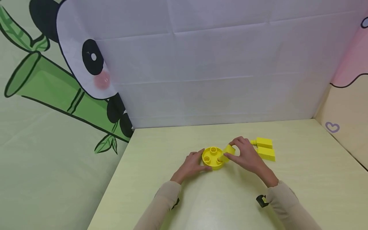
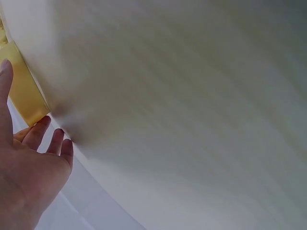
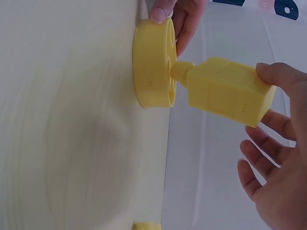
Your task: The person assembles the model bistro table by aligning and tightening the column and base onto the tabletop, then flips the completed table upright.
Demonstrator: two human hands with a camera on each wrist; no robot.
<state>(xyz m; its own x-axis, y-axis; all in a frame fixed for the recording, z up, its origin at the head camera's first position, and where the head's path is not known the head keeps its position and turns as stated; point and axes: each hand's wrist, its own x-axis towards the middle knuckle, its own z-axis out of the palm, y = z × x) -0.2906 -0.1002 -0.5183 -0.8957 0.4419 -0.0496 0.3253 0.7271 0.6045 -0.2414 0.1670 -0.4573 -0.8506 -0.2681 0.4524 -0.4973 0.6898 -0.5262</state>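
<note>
A round yellow base (image 1: 211,154) with raised ring sockets lies flat on the table. My left hand (image 1: 192,166) grips its rim from the left, thumb at the near side and fingers at the far side. My right hand (image 1: 248,155) pinches a yellow block (image 3: 225,91) between thumb and fingers by its wide end. The block tilts over the base, its narrow round peg (image 3: 181,72) pointing down at a socket. In the right wrist view the peg's tip is hidden by the base's wall. The left wrist view shows the base's smooth side (image 2: 28,91) between thumb and fingers.
Two more yellow blocks lie side by side just right of my right hand, a farther block (image 1: 264,142) with a ridged peg and a nearer block (image 1: 266,154). The pale table (image 1: 218,198) meets a white cloth wall (image 1: 201,102) behind.
</note>
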